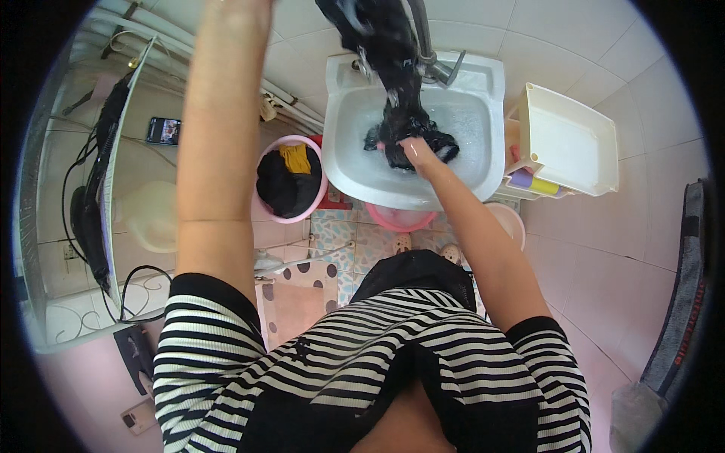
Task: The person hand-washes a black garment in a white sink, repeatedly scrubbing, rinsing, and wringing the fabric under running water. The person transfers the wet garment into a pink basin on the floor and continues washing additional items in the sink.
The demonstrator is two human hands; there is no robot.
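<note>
A wet black garment [404, 83] hangs from the top edge of the view down into the white sink [340, 166]. Its lower end lies bunched over the basin, where my right hand [414, 151] is closed on it, some fingers hidden in the cloth. My left forearm reaches up past the top edge, so that hand is out of sight, and what it holds cannot be seen. Beside the garment stands a metal faucet [439, 72] with its lever to the right. Whitish, sudsy-looking water shows in the basin.
Left of the sink, a pink basin [323, 192] holds dark clothes and a yellow cloth [296, 159]. A red-pink basin [400, 217] sits beneath the sink. On the right stands a cream plastic rack [570, 143]. A mirror cabinet [124, 151] and pipes line the left wall.
</note>
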